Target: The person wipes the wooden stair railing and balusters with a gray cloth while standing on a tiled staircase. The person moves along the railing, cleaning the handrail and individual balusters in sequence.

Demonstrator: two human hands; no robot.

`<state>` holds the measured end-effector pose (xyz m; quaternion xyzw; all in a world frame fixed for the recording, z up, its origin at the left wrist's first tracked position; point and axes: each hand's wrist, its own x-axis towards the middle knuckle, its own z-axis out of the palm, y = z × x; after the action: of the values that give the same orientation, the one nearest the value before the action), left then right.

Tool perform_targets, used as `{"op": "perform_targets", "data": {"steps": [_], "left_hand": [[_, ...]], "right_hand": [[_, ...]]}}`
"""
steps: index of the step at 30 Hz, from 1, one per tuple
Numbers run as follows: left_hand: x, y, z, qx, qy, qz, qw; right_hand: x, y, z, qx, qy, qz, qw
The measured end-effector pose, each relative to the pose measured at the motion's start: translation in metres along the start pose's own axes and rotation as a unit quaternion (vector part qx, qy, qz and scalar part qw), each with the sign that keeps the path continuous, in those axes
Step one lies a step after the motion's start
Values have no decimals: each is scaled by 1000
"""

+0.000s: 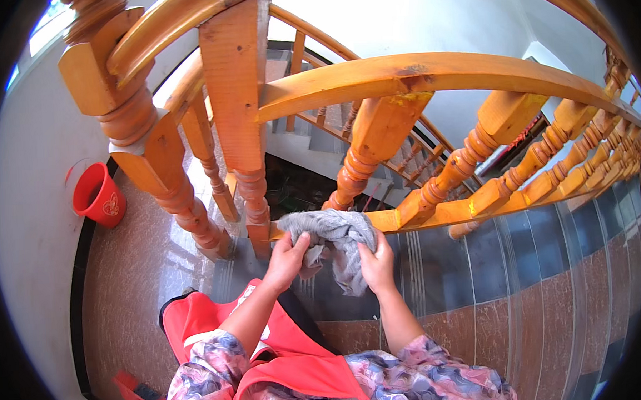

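Observation:
A crumpled grey cloth (335, 231) is stretched between my two hands, in front of the bottom rail of a wooden stair railing. My left hand (288, 257) grips its left side, with the thumb lying on top. On the right, my right hand (376, 262) pinches the other side, and a loose end hangs down between the hands. Right behind the cloth stands a turned wooden baluster (359, 155), its foot partly hidden. The bottom rail (386, 221) runs off to the right; whether the cloth touches it I cannot tell.
A square newel post (235, 86) and curved handrail (427, 72) rise ahead. A stairwell with steps (302, 144) drops beyond the balusters. A red bucket (99, 194) stands by the left wall. A red dustpan-like object (136, 395) lies lower left. Dark tiles (441, 270) border the floor.

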<state>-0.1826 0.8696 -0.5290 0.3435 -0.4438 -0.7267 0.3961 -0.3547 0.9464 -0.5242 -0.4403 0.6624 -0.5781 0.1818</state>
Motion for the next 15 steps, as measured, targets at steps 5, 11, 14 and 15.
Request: {"op": "perform_targets", "data": {"steps": [5,11,14,15], "left_hand": [[-47,146,32,144,-50,339,928],[15,268,90,587,55,423,688],[39,292,103,635,55,283,717],[43,288,103,621,61,298,722]], "right_hand": [[2,-90,-11,276,-92,36,956],[15,-182,12,307,-194,-85,928],[15,-178,21,314,-212,-58,924],[15,-177,24,334,-211,-54,917]]}}
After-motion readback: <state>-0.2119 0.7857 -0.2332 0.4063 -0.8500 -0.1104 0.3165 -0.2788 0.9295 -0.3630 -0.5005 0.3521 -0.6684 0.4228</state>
